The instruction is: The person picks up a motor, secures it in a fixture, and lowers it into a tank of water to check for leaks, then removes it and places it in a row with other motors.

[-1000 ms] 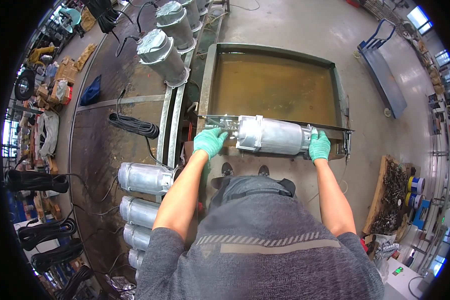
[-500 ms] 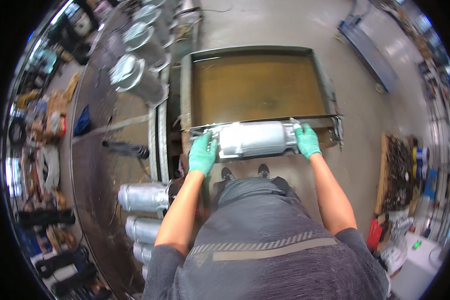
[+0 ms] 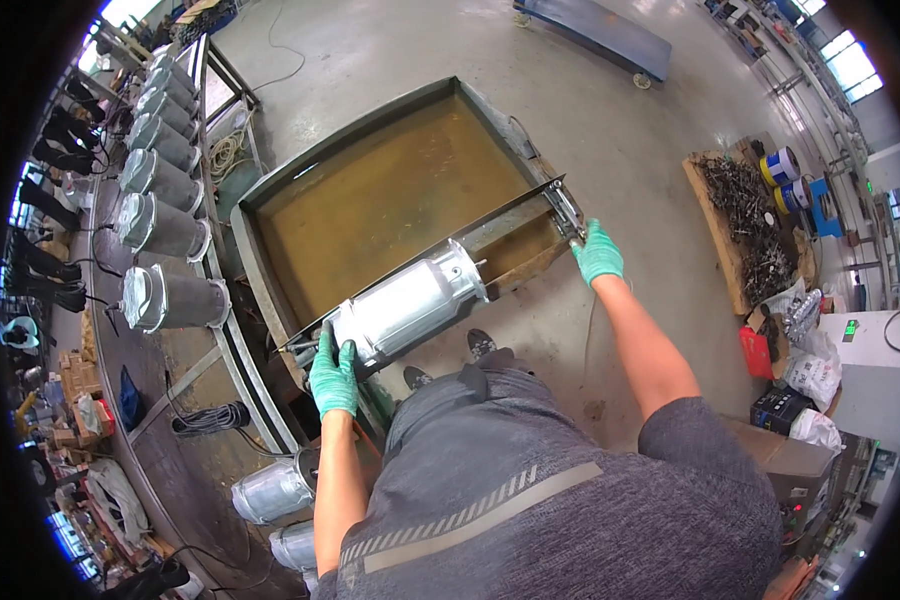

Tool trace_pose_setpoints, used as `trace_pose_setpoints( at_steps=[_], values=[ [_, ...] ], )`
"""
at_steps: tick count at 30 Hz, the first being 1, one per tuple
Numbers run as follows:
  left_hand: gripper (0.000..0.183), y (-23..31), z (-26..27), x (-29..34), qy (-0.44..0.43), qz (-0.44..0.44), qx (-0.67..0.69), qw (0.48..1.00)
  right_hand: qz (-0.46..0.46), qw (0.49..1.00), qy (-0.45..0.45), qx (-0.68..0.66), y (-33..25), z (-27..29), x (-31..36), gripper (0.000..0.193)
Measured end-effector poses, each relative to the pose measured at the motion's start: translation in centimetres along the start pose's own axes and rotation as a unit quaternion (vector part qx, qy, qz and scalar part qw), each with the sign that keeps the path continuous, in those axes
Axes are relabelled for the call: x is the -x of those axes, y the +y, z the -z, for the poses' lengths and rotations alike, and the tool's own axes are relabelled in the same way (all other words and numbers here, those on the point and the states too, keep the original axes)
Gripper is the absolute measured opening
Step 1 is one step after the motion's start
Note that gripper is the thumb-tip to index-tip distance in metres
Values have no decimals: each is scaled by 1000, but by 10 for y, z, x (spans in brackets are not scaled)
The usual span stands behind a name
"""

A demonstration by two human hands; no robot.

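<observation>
A silver metal cylinder [image 3: 405,308] with flanged ends lies slanted across the near edge of a water tank [image 3: 270,290]. Against its lower left end is my green-gloved left hand [image 3: 332,380], fingers on the end and thumb apart. My right hand [image 3: 598,255], gloved the same, is off the cylinder, its fingers curled at a metal clamp fixture [image 3: 564,212] on the tank's right corner. A small pin sticks out of the cylinder's right end, towards that fixture. The fingertips of my right hand are partly hidden.
Several wrapped silver cylinders [image 3: 175,300] stand in a row on the left bench; others [image 3: 273,490] lie nearer me. A coiled black cable [image 3: 210,418] rests there too. On the right are a tray of metal parts [image 3: 755,225] and a blue cart [image 3: 600,38].
My right hand has left the cylinder's right end and moved to the clamp fixture. My left hand stays at the left end. The whole view has turned, so the tank appears slanted.
</observation>
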State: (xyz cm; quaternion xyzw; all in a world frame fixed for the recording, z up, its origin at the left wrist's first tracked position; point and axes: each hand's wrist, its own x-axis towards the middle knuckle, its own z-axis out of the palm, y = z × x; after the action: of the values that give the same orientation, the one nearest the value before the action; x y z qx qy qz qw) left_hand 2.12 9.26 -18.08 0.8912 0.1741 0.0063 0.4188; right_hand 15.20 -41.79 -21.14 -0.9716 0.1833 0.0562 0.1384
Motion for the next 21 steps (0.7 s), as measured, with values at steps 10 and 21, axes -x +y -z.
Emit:
trace_pose_setpoints(
  at_steps=[10,21],
  values=[
    [64,5,2,-6,-43,60,-99,992,6,911,-154,-381,-25,20,-4,24],
    [64,7,8,-8,-61,50,-138,987,488,866,-57,-95,-139,84,58,35]
  ],
)
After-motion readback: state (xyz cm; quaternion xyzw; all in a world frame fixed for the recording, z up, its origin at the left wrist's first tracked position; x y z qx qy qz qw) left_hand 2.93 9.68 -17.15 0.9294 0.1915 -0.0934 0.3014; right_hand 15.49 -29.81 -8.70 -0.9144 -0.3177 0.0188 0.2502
